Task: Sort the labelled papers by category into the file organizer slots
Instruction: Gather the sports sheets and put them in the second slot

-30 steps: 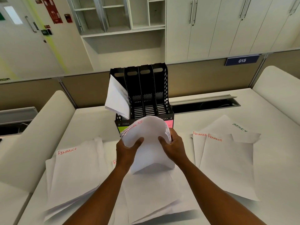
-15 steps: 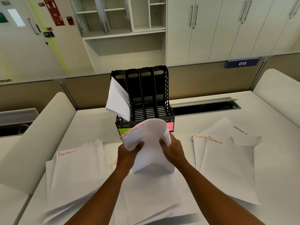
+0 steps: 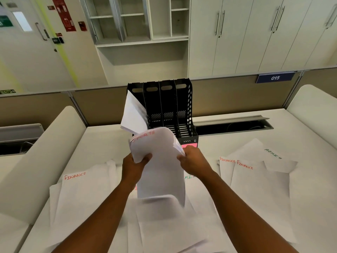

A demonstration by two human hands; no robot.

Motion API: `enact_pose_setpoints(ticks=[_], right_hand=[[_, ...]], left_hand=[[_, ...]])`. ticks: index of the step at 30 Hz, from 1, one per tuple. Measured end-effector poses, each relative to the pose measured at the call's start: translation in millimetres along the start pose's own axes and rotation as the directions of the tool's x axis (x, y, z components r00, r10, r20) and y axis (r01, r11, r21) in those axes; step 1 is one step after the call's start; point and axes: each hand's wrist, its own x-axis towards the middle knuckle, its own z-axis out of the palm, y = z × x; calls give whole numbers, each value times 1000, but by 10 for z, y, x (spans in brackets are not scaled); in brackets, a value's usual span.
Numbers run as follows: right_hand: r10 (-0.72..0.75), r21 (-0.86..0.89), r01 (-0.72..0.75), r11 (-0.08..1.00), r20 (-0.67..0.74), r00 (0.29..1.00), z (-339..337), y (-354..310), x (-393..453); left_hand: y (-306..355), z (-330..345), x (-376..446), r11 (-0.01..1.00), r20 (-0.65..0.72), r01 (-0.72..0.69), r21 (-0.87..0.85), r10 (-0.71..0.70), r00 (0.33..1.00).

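A black file organizer [image 3: 189,108] with several upright slots stands at the middle of the white desk. Its leftmost slot holds white sheets [image 3: 134,115] that lean out to the left. I hold a curled stack of papers [image 3: 160,161] headed with red writing ending in "PORTS", just in front of the organizer. My left hand [image 3: 134,166] grips its left edge and my right hand [image 3: 194,158] grips its right edge. A pink label [image 3: 190,145] shows on the organizer's front, partly hidden by the stack.
Loose sheets lie on the desk [image 3: 310,143]: a "FINANCE" pile [image 3: 82,194] at left, two "FINANCE" sheets [image 3: 255,183] and an "ADMIN" sheet [image 3: 269,152] at right, more papers [image 3: 173,225] under my arms. An open cable tray [image 3: 233,126] runs behind the organizer. Padded dividers flank the desk.
Both hands have lifted the curled stack a little higher and closer to the organizer's front. The papers on the desk have not moved.
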Motion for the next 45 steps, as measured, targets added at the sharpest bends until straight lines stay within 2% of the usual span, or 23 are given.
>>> enact_pose_setpoints(ticks=[6, 9, 12, 15, 18, 21, 25, 30, 34, 38, 41, 45], right_hand=[[24, 103, -17, 994, -70, 997, -321, -308, 104], [-9, 145, 37, 989, -189, 982, -462, -487, 174], [-87, 131, 138, 982, -336, 938, -551, -675, 221], [-150, 53, 186, 981, -400, 904, -570, -800, 334], [-183, -16, 197, 980, -454, 872, -586, -898, 471], [-230, -81, 219, 972, -508, 830, -585, -991, 608], [-267, -167, 210, 963, -527, 807, -423, -1035, 879], [-246, -228, 145, 963, -517, 820, -129, -936, 1197], [-278, -197, 200, 960, -563, 779, 57, -884, 1386], [-285, -157, 239, 958, -598, 749, 213, -840, 1545], [-268, -122, 245, 962, -604, 751, 352, -761, 1663], [-185, -49, 192, 980, -582, 792, 576, -560, 1785]], left_hand=[[-126, -17, 169, 992, -75, 110, -59, -115, 991], [-311, -23, 181, 984, -45, 176, 33, -175, 984], [-504, 7, 142, 956, 80, 225, 190, -244, 967], [-648, 59, 87, 860, 217, 150, 487, -286, 933], [-792, 119, 43, 716, 359, -14, 698, -333, 872], [-947, 179, 17, 577, 367, -143, 804, -293, 883], [-1189, 242, 26, 483, 373, -236, 843, -211, 904], [-1340, 375, 26, 402, 359, -283, 871, -129, 924], [-1391, 469, 56, 414, 388, -333, 847, -53, 920], [-1472, 502, 66, 405, 404, -348, 846, -59, 913], [-1506, 526, 40, 397, 398, -337, 854, -80, 914], [-1504, 536, 17, 406, 384, -327, 853, -64, 921]])
